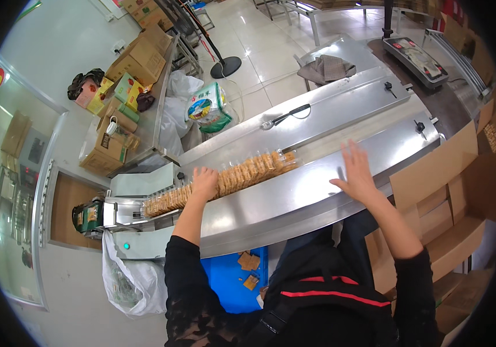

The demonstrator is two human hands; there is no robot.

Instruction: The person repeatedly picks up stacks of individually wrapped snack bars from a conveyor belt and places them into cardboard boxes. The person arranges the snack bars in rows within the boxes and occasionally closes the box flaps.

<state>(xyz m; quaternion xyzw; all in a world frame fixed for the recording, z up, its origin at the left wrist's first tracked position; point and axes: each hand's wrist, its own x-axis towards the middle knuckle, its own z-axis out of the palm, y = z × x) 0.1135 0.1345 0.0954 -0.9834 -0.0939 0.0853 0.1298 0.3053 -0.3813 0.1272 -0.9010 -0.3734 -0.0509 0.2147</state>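
Note:
A long row of clear-wrapped crackers [248, 173] stands packed on edge in the channel of a stainless-steel conveyor [291, 188]. My left hand [205, 184] rests over this row with curled fingers gripping packets, and its palm hides some of them. To the right, my right hand [354, 173] is raised just over the front steel plate, fingers spread and holding nothing. At the left, the row meets the machine's metal infeed [122, 210]. Beyond my right hand, the pale conveyor belt [361, 123] shows between the steel guides.
An open cardboard carton [434, 178] stands close by my right arm. Below the conveyor are a blue bin [226, 282] with loose crackers and a white plastic sack [133, 282]. A black-handled tool [285, 117] lies on the far plate; a scale [415, 60] sits far right.

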